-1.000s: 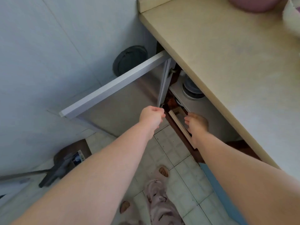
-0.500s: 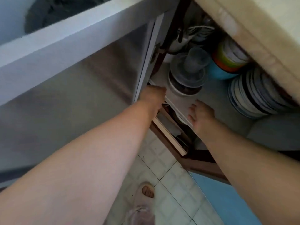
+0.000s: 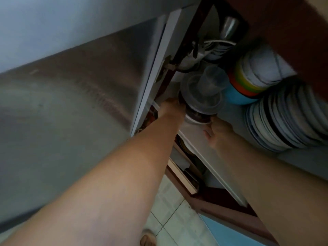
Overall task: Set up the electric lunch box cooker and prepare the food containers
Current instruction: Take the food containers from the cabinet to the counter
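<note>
The electric lunch box cooker (image 3: 199,107), round with a clear plastic lid and a white base, stands on a grey shelf (image 3: 198,135) inside the open cabinet. A clear plastic cup (image 3: 212,80) sits upside down on its lid. My left hand (image 3: 171,107) touches the cooker's left side. At the cooker's lower right edge is my right hand (image 3: 219,129), fingers spread on the shelf and fingertips against the white base. The image is blurred, so the grip of either hand is unclear.
The cabinet door (image 3: 88,89) stands open on the left. A stack of coloured bowls (image 3: 248,86) and a stack of plates (image 3: 284,121) fill the shelf's right side. A metal cup (image 3: 229,28) and white cables (image 3: 216,43) lie behind. A lower shelf (image 3: 184,167) and tiled floor (image 3: 174,217) show below.
The view has dropped closer into the cabinet. Both hands have moved up along the shelf from the door edge and shelf front to the two sides of the cooker.
</note>
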Tool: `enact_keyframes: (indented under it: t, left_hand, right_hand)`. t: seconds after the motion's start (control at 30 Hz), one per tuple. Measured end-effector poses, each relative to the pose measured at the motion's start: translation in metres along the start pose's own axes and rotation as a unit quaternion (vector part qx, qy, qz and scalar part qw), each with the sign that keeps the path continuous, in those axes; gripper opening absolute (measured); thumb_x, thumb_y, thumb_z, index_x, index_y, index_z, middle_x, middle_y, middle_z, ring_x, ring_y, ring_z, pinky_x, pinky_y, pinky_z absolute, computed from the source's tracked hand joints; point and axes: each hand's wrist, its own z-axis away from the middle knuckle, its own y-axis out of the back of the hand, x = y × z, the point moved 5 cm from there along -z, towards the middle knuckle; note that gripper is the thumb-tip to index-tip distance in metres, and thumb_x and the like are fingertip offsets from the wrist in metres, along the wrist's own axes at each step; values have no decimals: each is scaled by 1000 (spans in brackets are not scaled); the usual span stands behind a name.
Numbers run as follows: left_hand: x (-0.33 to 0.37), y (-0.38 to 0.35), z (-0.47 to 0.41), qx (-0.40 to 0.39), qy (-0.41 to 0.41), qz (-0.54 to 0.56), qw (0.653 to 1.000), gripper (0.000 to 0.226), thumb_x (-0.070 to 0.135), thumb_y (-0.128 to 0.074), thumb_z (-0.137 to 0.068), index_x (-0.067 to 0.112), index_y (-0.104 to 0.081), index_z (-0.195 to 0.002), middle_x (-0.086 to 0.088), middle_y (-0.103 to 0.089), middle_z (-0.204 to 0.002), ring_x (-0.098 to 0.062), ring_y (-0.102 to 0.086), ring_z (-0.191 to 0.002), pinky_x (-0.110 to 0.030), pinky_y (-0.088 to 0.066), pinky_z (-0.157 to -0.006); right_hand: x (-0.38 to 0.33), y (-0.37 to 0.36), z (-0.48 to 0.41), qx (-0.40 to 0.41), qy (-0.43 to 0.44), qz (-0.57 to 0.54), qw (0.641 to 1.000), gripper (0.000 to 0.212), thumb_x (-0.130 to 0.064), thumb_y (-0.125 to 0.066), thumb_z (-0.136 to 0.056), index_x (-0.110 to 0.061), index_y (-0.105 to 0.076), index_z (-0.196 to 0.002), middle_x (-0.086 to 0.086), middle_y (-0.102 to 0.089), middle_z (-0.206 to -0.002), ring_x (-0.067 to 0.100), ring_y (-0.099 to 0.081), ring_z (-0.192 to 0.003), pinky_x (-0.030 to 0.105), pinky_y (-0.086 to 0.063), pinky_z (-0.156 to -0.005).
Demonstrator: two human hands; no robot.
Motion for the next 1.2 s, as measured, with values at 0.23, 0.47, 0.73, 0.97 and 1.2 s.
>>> enact_keyframes:
  t: [0.23, 0.47, 0.73, 0.97, 1.2]
  left_hand:
    - [-15, -2, 4, 26, 29, -22, 999, 31, 20, -59, -91, 8, -61, -120, -12, -66, -120, -31, -60, -114, -38, -48, -100]
    - [-38, 17, 31, 34, 81, -61, 994, 37, 33, -60, -91, 4, -61, -114, -15, -68, -109, -32, -66, -102, -43, -54, -92]
    - [-73, 51, 72, 36, 147, 3, 988, 9, 16, -64, -84, 9, -59, -87, -22, -69, -104, -34, -69, -98, -46, -57, -89]
    - [-66, 97, 156, 84, 167, 22, 982, 24, 11, -69, -78, 18, -48, -69, -19, -68, -90, -32, -68, -92, -47, -55, -92]
    - [-33, 140, 264, 85, 186, 46, 978, 23, 5, -62, -89, 15, -47, -74, -6, -58, -73, -24, -58, -75, -44, -53, -92]
  right_hand:
    - [9, -9, 20, -11, -52, -165, 985, 42, -5, -51, -95, 0, -46, -136, 15, -51, -139, 24, -59, -114, 24, -47, -90]
    - [40, -2, 51, -35, -96, -167, 981, 11, -4, -51, -94, -2, -60, -100, 11, -64, -113, 19, -63, -89, 24, -42, -102]
    - [65, 3, 112, -50, -99, -148, 983, 27, 2, -49, -93, 0, -58, -118, 13, -65, -112, 9, -53, -66, 17, -53, -60]
    - [83, 15, 188, -80, -112, -126, 982, 36, 2, -49, -94, -3, -52, -129, 14, -56, -134, 24, -55, -123, 32, -46, -101]
    - [93, 48, 274, -92, -121, -53, 987, 31, -4, -56, -92, -10, -52, -123, 7, -59, -114, 18, -57, -100, 28, -45, -85]
